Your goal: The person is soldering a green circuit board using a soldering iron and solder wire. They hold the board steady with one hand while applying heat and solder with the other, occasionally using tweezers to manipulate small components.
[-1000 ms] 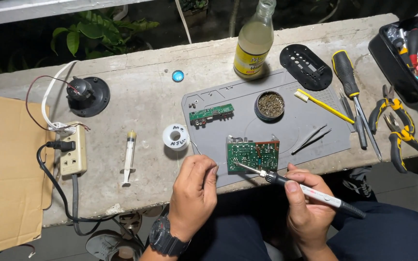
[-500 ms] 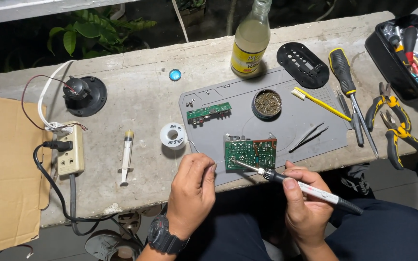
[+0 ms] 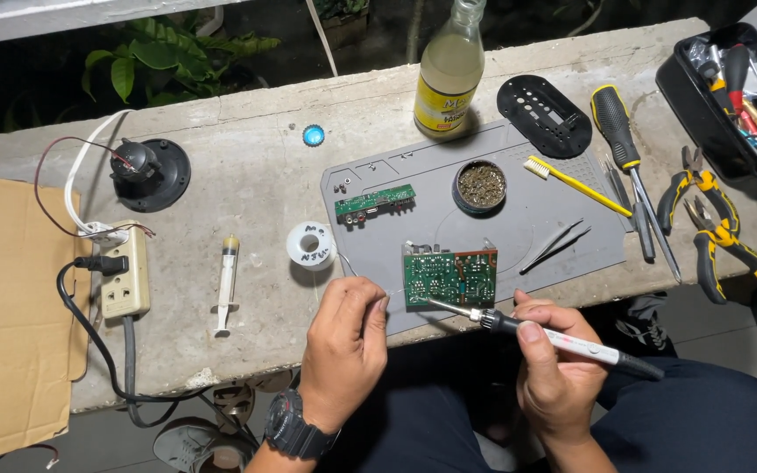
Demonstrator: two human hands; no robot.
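The right hand point(image 3: 558, 372) holds a soldering iron point(image 3: 541, 333) like a pen. Its tip touches the bottom edge of a green circuit board point(image 3: 450, 278) on the grey mat point(image 3: 527, 219), near the front edge of the table point(image 3: 247, 193). The left hand point(image 3: 343, 342) pinches thin solder wire point(image 3: 370, 282) just beside the board.

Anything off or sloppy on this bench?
Mostly tidy. Odd bits: a blue bottle cap lies loose on the concrete ledge, and the green circuit board sits at the grey mat's near edge, by the drop.
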